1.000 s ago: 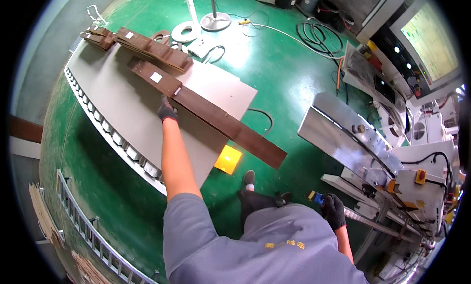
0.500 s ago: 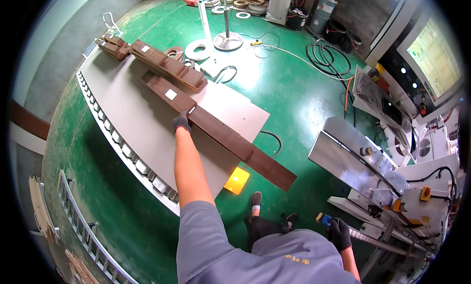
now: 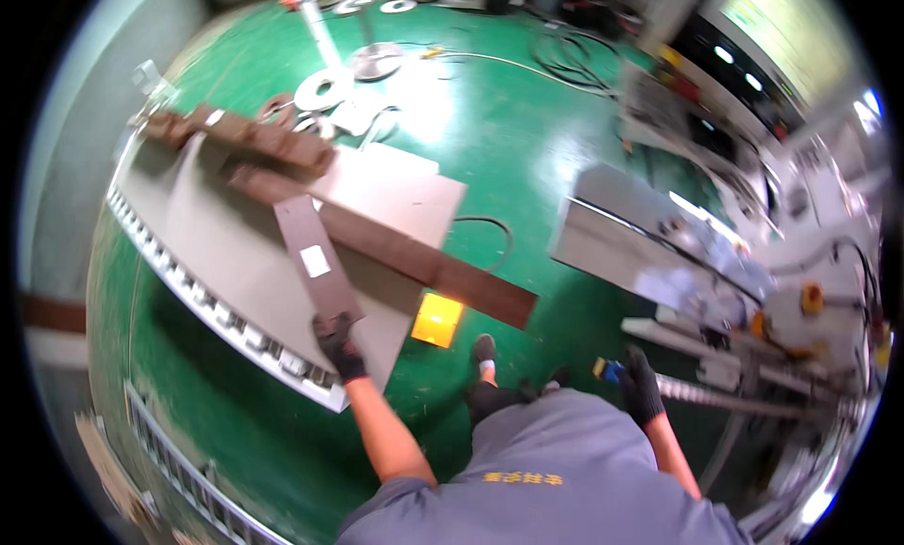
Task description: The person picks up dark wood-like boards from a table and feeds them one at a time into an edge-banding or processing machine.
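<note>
My gloved left hand is closed around the near end of a short brown panel with a white label. The panel slants away from me over the grey table. Beyond it lies a long brown panel, its right end sticking out past the table's edge. On the right, my gloved right hand is beside a blue and yellow piece at the end of a light rail. Blur hides its fingers and whether they grip anything.
Other brown panels lie stacked at the table's far side. A yellow plate is low beside the table's right end. Metal machinery stands right, a metal ladder lower left. Hoses lie on the green floor.
My left hand has drawn the short labelled panel off the long one toward me and turned it. The whole view has shifted and blurred. My right hand stays by the rail's end.
</note>
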`<state>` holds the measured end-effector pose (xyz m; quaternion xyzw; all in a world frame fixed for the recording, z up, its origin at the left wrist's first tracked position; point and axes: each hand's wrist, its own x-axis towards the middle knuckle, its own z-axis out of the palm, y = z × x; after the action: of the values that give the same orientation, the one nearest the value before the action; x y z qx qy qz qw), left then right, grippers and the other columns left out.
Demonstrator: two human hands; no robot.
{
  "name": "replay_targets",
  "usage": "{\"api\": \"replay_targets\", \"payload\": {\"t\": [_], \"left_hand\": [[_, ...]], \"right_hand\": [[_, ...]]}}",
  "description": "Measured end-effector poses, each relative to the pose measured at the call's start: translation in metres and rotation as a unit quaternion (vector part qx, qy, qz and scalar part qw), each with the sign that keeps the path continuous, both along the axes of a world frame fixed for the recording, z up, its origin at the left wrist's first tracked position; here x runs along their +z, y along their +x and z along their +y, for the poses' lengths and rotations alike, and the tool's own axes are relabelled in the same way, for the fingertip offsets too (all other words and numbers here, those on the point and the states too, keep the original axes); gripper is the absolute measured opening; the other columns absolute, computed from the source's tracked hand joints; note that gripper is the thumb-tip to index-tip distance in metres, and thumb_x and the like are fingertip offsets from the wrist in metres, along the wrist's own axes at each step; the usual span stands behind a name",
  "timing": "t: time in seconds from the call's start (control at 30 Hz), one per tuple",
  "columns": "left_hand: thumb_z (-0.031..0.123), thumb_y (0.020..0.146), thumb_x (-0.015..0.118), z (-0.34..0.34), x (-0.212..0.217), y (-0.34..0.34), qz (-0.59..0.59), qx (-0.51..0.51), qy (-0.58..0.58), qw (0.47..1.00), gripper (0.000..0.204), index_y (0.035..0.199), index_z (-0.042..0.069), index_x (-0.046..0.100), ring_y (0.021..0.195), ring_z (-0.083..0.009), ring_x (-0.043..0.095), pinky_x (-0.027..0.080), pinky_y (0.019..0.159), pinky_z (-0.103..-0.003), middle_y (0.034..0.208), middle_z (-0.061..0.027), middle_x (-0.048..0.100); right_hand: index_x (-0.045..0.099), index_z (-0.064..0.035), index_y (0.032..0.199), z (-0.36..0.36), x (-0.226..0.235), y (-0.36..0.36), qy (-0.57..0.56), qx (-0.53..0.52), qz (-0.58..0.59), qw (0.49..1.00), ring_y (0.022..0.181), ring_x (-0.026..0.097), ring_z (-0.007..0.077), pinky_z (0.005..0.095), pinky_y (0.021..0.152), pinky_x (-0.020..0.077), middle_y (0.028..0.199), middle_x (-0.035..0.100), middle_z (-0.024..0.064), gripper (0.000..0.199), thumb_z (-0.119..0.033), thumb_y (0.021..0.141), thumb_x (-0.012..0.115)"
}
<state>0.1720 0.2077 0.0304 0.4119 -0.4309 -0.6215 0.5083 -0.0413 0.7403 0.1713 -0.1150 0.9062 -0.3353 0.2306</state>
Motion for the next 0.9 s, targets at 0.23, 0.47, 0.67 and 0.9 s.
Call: {"api": "replay_targets", "payload": {"t": [0.23,0.47,0.67,0.9], "left_hand": [[0.007,0.084,0.079,0.033,0.218,-0.125,0.021,-0.086,-0.307,0.947,0.039,0.116,-0.006,0.062,0.096,-0.0231,0.063,0.053,0.089,-0.037,0.106,-0.0115,0.067],[0.003,0.076,0.080,0.246,0.323,-0.298,0.002,-0.474,-0.604,0.641,0.026,0.101,0.004,0.072,0.082,-0.0299,0.063,0.051,0.073,-0.037,0.087,-0.0121,0.066],[0.006,0.077,0.075,0.316,0.311,-0.324,0.028,-0.518,-0.617,0.591,0.022,0.099,0.004,0.072,0.082,-0.0340,0.061,0.049,0.074,-0.043,0.086,-0.0138,0.066],[0.005,0.077,0.075,0.349,0.317,-0.333,0.000,-0.526,-0.630,0.572,0.020,0.097,0.003,0.072,0.083,-0.0349,0.060,0.047,0.076,-0.043,0.085,-0.0144,0.065]], "right_hand": [[0.044,-0.0031,0.146,-0.051,0.072,-0.045,-0.100,-0.053,0.137,0.984,0.095,0.064,0.0390,0.0409,0.087,0.0508,0.110,0.062,0.0273,0.048,-0.010,0.099,0.049],[0.047,-0.0062,0.147,-0.080,0.139,-0.085,-0.267,-0.080,0.249,0.928,0.120,0.064,0.0341,0.0384,0.101,0.0501,0.135,0.062,0.0205,0.057,0.008,0.092,0.047],[0.048,-0.0053,0.145,-0.051,0.110,-0.104,-0.306,-0.098,0.330,0.888,0.119,0.063,0.0387,0.0413,0.098,0.0519,0.128,0.064,0.0236,0.059,0.010,0.089,0.050],[0.048,-0.0120,0.147,-0.024,0.092,-0.113,-0.305,-0.121,0.354,0.876,0.106,0.069,0.0385,0.0407,0.087,0.0553,0.115,0.067,0.0247,0.058,0.006,0.092,0.052]]}}
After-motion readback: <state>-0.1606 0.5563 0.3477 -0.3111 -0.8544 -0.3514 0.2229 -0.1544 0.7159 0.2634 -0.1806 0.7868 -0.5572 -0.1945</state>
